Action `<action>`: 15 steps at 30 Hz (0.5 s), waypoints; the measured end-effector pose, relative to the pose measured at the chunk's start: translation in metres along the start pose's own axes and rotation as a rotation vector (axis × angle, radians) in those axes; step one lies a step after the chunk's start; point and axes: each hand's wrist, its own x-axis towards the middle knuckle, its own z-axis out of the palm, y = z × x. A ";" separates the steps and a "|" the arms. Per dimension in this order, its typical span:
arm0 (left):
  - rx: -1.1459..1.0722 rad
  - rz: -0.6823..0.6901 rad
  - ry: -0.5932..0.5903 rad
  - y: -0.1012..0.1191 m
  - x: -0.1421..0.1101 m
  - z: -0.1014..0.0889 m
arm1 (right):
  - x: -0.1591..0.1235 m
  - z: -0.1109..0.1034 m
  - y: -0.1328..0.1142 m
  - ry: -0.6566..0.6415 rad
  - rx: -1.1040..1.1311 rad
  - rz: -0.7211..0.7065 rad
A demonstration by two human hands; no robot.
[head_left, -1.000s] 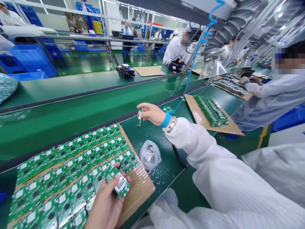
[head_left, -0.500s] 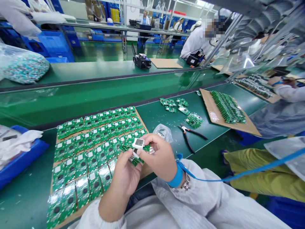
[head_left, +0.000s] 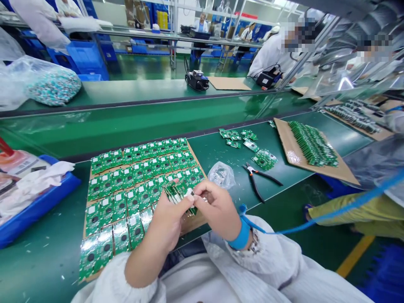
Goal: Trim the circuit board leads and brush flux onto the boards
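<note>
A small stack of green circuit boards [head_left: 175, 191] rests in my left hand [head_left: 167, 221], whose fingers close around it. My right hand [head_left: 217, 206] pinches the near right end of the stack, where a bit of white shows between the fingertips. A blue strap circles my right wrist. Beneath and left of my hands, rows of circuit boards [head_left: 135, 172] lie on a cardboard sheet [head_left: 192, 223]. A clear plastic bag [head_left: 221, 175] with small bits in it sits just beyond my right hand. Pliers with black handles [head_left: 255, 179] lie open to its right.
Loose boards [head_left: 264, 159] lie in a cluster behind the pliers. Farther right, a cardboard sheet [head_left: 334, 172] bears a dense row of boards. A blue bin [head_left: 59, 193] with cloths stands at the left. Co-workers sit across and to the right; a blue cord [head_left: 347, 216] crosses at right.
The stack in my hands has turned so its board edges face up. The white piece with a grey square is no longer seen on top. The view has shifted slightly left.
</note>
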 end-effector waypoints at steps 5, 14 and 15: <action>0.439 0.031 -0.240 0.031 0.016 0.021 | 0.027 -0.019 0.004 -0.109 0.500 0.237; 0.721 -0.077 -0.187 0.040 0.035 0.073 | 0.043 -0.062 0.014 -0.468 0.799 0.197; 0.752 -0.079 -0.189 0.039 0.037 0.078 | 0.043 -0.065 0.016 -0.450 0.817 0.200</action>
